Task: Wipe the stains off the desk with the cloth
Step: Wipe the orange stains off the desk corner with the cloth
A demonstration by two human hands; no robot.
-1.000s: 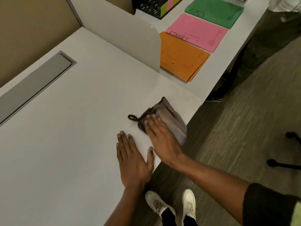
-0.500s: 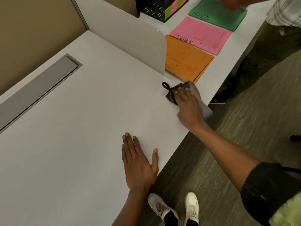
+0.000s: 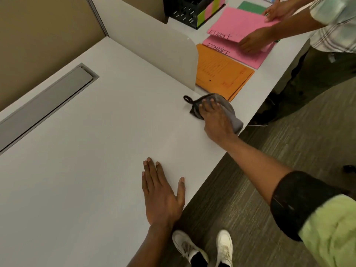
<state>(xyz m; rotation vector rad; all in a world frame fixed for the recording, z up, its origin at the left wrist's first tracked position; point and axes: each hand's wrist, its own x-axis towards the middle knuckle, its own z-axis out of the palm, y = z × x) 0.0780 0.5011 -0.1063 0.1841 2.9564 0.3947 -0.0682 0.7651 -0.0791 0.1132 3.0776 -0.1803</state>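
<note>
A grey cloth (image 3: pixel 230 110) with a black hanging loop lies bunched on the white desk (image 3: pixel 96 141) near its right edge, just in front of the divider's end. My right hand (image 3: pixel 215 120) presses flat on top of the cloth, fingers spread over it. My left hand (image 3: pixel 161 193) rests palm down on the desk near the front edge, fingers apart, holding nothing. No stain shows on the desk surface from here.
A white divider panel (image 3: pixel 163 54) stands at the back right. Beyond it lie an orange folder (image 3: pixel 221 78) and pink folders (image 3: pixel 240 26), which another person's hands (image 3: pixel 252 42) handle. A black organiser (image 3: pixel 188 10) sits at the back. A grey cable tray lid (image 3: pixel 44 105) is set in the desk's left.
My right hand slid the cloth away from my left hand, up along the desk's right edge toward the divider and orange folder. Another person's hands came in and lifted a pink folder.
</note>
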